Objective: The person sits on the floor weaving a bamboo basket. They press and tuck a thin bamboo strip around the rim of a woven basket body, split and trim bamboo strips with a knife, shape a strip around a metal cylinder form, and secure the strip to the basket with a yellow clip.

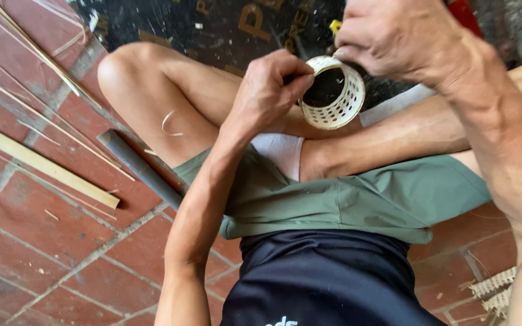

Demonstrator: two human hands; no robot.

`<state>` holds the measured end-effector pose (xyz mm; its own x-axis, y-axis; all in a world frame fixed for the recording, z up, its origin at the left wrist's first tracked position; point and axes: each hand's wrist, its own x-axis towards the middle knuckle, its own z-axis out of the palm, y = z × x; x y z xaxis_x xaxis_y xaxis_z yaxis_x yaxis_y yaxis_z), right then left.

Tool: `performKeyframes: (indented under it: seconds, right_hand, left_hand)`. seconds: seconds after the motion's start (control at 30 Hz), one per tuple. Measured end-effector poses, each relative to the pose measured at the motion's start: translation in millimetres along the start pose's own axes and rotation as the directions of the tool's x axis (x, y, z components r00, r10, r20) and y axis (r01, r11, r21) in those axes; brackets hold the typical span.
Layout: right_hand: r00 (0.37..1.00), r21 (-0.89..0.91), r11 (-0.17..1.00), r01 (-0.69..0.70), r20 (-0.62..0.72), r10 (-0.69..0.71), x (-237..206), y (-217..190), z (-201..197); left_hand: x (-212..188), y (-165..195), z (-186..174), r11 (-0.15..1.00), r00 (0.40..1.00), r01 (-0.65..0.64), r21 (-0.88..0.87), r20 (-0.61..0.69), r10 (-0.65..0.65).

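Small pale woven bamboo ring (335, 92) held over crossed legs
Its rim is pinched by left hand (271, 90) and right hand (394, 39), both grips closed on it

Head camera looks steeply down, close over the lap.

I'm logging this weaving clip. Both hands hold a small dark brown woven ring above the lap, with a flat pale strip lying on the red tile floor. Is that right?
Not quite: the woven ring is pale cream, not dark brown, as the head view shows. The rest stands: the left hand and right hand both hold it above the lap, and a flat pale strip lies on the red tile floor.
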<state>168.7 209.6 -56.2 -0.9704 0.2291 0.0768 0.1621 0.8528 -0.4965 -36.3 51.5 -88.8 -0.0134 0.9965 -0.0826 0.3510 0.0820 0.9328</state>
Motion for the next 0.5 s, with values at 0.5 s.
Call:
performKeyframes:
  seconds: [0.5]
  right_hand:
    - [0.999,-0.237,0.972,0.003,-0.044,-0.014,-4.7,5.1,-7.7]
  left_hand:
    - [7.1,0.3,16.0,0.945,0.978,-0.104,0.311,-0.139,0.154]
